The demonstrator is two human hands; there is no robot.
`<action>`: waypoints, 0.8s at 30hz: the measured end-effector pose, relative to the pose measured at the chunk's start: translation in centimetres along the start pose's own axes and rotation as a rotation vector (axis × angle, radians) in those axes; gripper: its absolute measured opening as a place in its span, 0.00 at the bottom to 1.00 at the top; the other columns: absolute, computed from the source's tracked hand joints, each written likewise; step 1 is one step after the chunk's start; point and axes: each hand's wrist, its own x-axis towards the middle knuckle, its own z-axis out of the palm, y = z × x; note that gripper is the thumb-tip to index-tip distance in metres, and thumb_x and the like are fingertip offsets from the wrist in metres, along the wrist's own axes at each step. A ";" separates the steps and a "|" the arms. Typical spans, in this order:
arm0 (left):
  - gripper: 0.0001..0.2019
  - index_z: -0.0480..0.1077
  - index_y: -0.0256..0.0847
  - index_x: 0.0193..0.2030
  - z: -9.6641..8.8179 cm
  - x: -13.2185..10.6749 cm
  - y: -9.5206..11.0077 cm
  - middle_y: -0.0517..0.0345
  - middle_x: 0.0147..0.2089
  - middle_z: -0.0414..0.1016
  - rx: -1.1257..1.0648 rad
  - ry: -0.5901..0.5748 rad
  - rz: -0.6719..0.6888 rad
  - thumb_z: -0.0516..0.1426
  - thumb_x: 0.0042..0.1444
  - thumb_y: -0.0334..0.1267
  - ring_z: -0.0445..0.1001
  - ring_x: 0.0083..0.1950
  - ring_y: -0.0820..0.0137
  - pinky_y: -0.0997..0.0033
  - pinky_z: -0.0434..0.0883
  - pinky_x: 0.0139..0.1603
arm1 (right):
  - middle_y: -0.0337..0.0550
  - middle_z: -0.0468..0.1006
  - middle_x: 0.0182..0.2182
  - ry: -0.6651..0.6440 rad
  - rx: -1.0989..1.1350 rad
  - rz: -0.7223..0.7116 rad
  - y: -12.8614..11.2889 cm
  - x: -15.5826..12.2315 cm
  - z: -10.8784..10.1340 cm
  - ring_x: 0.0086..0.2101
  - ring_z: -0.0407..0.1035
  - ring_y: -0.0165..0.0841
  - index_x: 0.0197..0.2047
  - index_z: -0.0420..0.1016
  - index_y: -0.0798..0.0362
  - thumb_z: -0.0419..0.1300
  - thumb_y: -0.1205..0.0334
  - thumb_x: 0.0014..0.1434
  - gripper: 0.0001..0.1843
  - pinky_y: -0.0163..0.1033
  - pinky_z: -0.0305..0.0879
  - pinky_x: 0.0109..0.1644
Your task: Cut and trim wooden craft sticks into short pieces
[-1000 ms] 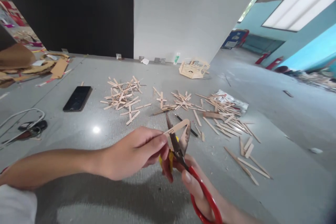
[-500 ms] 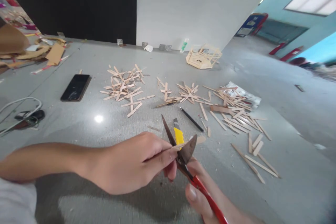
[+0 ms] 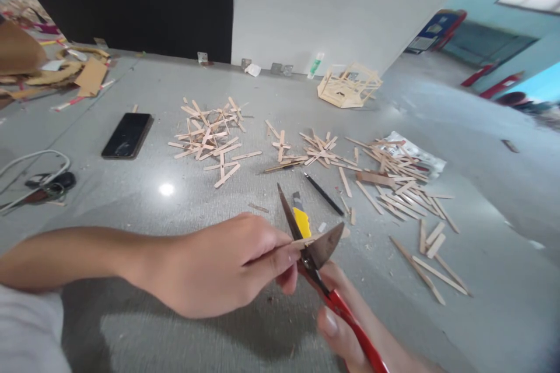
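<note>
My left hand (image 3: pixel 236 268) pinches a wooden popsicle stick (image 3: pixel 303 242) between thumb and fingers. The stick runs between the parted blades of the red-handled scissors (image 3: pixel 321 250), and its rounded end shows past the right blade. My right hand (image 3: pixel 350 315) is closed around the scissors' handles, partly cut off by the lower frame edge. Just beyond the blades lies a yellow utility knife (image 3: pixel 301 218), partly hidden by the scissors and stick. A black pen-like tool (image 3: pixel 324 193) rests on the floor a little farther away.
Several popsicle-stick piles spread across the grey floor (image 3: pixel 184 210): crossed sticks (image 3: pixel 210 134) at left, loose sticks (image 3: pixel 402 186) at right. A hexagonal stick frame (image 3: pixel 350 87) stands by the white panel (image 3: pixel 332 6). A phone (image 3: pixel 128 135) and a cable (image 3: pixel 56 154) lie left.
The view has shifted slightly, so most things appear a little to the right and higher. The scissors remain around the stick with blades parted; both hands keep their grips.
</note>
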 end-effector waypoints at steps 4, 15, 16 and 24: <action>0.24 0.72 0.39 0.34 0.2 0.1 -0.2 0.64 0.24 0.65 -0.011 -0.006 0.003 0.44 0.77 0.45 0.63 0.25 0.75 0.76 0.62 0.28 | 0.48 0.79 0.44 -0.006 0.014 -0.003 -0.1 0.1 0.0 0.40 0.73 0.42 0.51 0.77 0.45 0.59 0.33 0.68 0.25 0.45 0.75 0.46; 0.23 0.71 0.39 0.32 0.3 0.2 0.0 0.64 0.24 0.64 -0.033 -0.025 -0.006 0.44 0.76 0.42 0.62 0.23 0.77 0.76 0.61 0.27 | 0.45 0.80 0.41 0.040 0.021 -0.013 0.5 0.0 0.3 0.41 0.74 0.41 0.50 0.76 0.43 0.60 0.37 0.68 0.20 0.44 0.74 0.45; 0.23 0.71 0.39 0.32 0.3 0.2 0.0 0.65 0.24 0.64 -0.035 -0.026 -0.005 0.44 0.76 0.42 0.62 0.23 0.76 0.76 0.62 0.28 | 0.45 0.80 0.39 0.058 -0.004 -0.017 0.4 0.1 0.4 0.39 0.74 0.41 0.48 0.77 0.44 0.60 0.36 0.68 0.20 0.44 0.73 0.45; 0.21 0.68 0.40 0.31 0.9 0.3 -0.2 0.66 0.23 0.62 -0.114 -0.021 -0.015 0.46 0.76 0.41 0.60 0.22 0.76 0.74 0.61 0.27 | 0.44 0.76 0.29 0.047 -0.007 0.078 -1.2 1.1 1.1 0.33 0.72 0.41 0.32 0.74 0.46 0.55 0.33 0.69 0.27 0.46 0.74 0.41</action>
